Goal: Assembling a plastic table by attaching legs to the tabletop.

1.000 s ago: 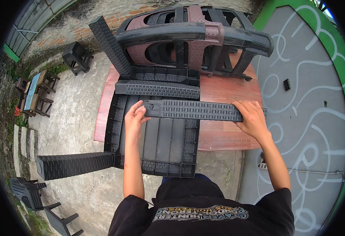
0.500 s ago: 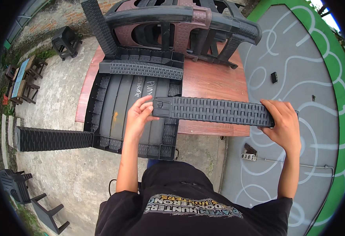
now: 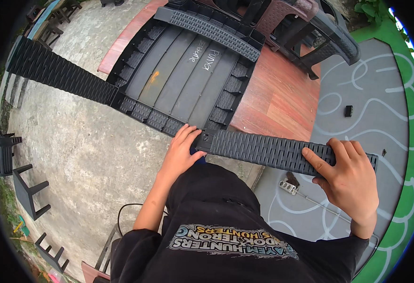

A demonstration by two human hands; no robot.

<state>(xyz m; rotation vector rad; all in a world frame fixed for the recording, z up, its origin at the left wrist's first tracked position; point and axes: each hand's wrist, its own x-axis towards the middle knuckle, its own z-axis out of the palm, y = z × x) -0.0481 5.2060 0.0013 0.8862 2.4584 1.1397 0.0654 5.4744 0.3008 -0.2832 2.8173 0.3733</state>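
A long black woven-pattern plastic table leg point(image 3: 268, 150) lies across in front of me. My right hand point(image 3: 351, 181) grips it near its far right end, thumb and fingers on either side. My left hand point(image 3: 181, 152) is at the leg's narrower left end, fingers on top and thumb below, at the near right corner of an upturned black tabletop point(image 3: 171, 78). Whether the leg's end sits in that corner is hidden by my fingers. One similar leg point(image 3: 60, 70) extends from the tabletop's near left corner. Another woven strip point(image 3: 214, 35) rests across its far side.
The tabletop lies on a reddish wood-look table point(image 3: 282, 94). Stacked brown and black plastic chairs point(image 3: 287, 23) stand at the far right. A white power strip point(image 3: 288, 187) with a cable is on the grey painted floor. Small black tables point(image 3: 30, 191) stand at the left.
The leg has come down and nearer, its left end moving from above the tabletop to the near right corner. My view has turned, so the tabletop appears rotated and farther up.
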